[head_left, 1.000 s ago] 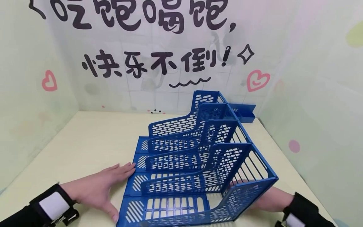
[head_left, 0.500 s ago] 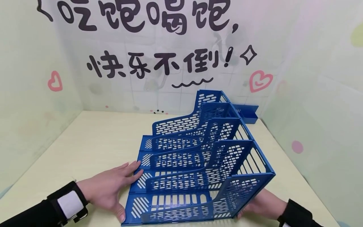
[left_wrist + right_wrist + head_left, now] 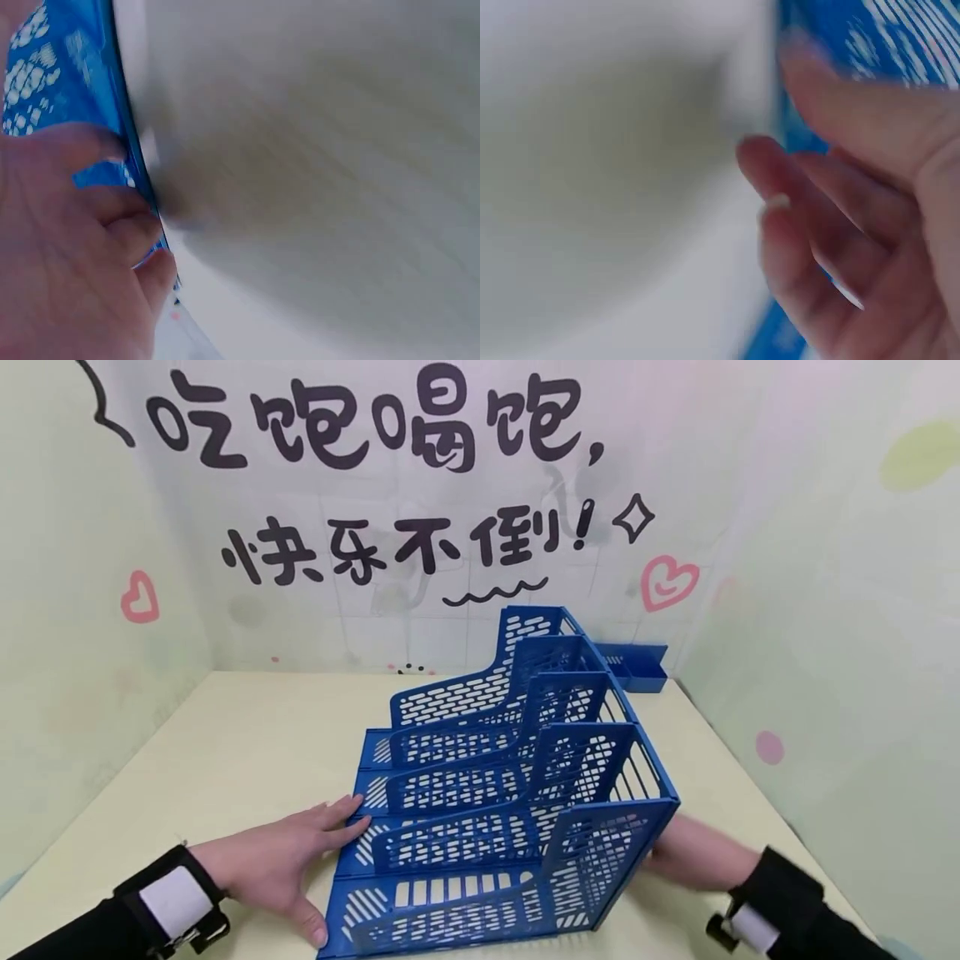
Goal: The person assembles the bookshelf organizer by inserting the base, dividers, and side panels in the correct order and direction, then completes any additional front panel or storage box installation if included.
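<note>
A blue plastic file organizer [image 3: 555, 752] with several upright perforated dividers stands on the table. At its left edge lies my left hand [image 3: 281, 864], thumb and fingers spread, fingertips touching the base. In the left wrist view the fingers of that hand [image 3: 75, 225] reach along the organizer's rim [image 3: 112, 75]. My right hand [image 3: 697, 852] is behind the barred right side, its fingers hidden there in the head view. The right wrist view shows this hand [image 3: 870, 210] with loosely bent fingers and the thumb against the blue plastic [image 3: 832, 30]; nothing is gripped between them.
A small blue tray-like piece [image 3: 637, 668] sits at the far right, behind the organizer. The pale table [image 3: 270, 743] meets printed wall sheets [image 3: 337, 627] at the back and on both sides.
The organizer's near right corner has shifted left, and its near panel now stands closer in. My right hand followed along the back side. The left hand stays at the left edge; the head view shifted slightly.
</note>
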`<state>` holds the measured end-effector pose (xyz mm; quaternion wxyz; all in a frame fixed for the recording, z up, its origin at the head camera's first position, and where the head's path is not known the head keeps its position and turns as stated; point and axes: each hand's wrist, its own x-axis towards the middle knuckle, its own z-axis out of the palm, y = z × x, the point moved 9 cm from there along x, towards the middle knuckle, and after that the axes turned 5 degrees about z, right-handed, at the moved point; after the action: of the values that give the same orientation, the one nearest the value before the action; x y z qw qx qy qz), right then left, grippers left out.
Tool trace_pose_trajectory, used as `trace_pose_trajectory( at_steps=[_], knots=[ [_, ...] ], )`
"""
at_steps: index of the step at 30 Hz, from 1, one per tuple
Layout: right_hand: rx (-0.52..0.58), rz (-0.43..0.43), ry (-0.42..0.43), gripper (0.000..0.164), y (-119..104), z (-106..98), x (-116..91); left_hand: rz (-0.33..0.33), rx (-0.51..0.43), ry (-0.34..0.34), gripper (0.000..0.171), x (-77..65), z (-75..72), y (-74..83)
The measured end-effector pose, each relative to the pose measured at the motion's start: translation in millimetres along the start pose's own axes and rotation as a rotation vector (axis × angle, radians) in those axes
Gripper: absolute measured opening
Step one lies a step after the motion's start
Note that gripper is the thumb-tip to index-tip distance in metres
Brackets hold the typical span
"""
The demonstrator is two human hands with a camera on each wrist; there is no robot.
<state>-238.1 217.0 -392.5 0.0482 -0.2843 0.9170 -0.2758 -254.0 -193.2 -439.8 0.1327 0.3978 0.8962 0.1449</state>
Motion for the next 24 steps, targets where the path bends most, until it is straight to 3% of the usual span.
trace_pose_trajectory(
  at_steps=[1, 3, 5, 8, 10, 14, 20, 24],
  knots=[
    [-0.025, 0.053, 0.055, 0.037, 1.2, -19.4, 3.6, -0.003, -0.012, 0.004, 0.124, -1.0, 0.2, -2.0],
    [0.06, 0.158, 0.168, 0.031, 0.3, -60.0, 14.0, -0.007, -0.015, 0.019, 0.113, -2.3, 0.7, -5.3],
    [0.225, 0.275, 0.229, 0.042, -4.9, -92.2, 26.3, -0.017, 0.0, 0.028, 0.105, -3.0, 1.0, -8.4],
    [0.367, 0.359, 0.231, 0.063, -20.2, -117.9, 50.1, -0.022, 0.036, 0.048, 0.097, -2.6, -0.3, -9.9],
    [0.344, 0.387, 0.202, 0.07, -29.7, -125.1, 65.7, -0.017, 0.051, 0.062, 0.094, -1.8, -1.5, -9.1],
    [0.261, 0.429, 0.154, 0.068, -36.4, -127.7, 84.6, -0.025, 0.059, 0.077, 0.089, -0.2, -0.9, -8.1],
    [0.313, 0.404, 0.196, 0.061, -34.7, -124.7, 82.8, -0.058, 0.077, 0.112, 0.086, 0.5, -3.6, -12.7],
    [0.368, 0.386, 0.221, 0.06, -32.0, -124.8, 79.3, -0.089, 0.081, 0.18, 0.084, 0.1, -11.7, -19.1]
  ],
)
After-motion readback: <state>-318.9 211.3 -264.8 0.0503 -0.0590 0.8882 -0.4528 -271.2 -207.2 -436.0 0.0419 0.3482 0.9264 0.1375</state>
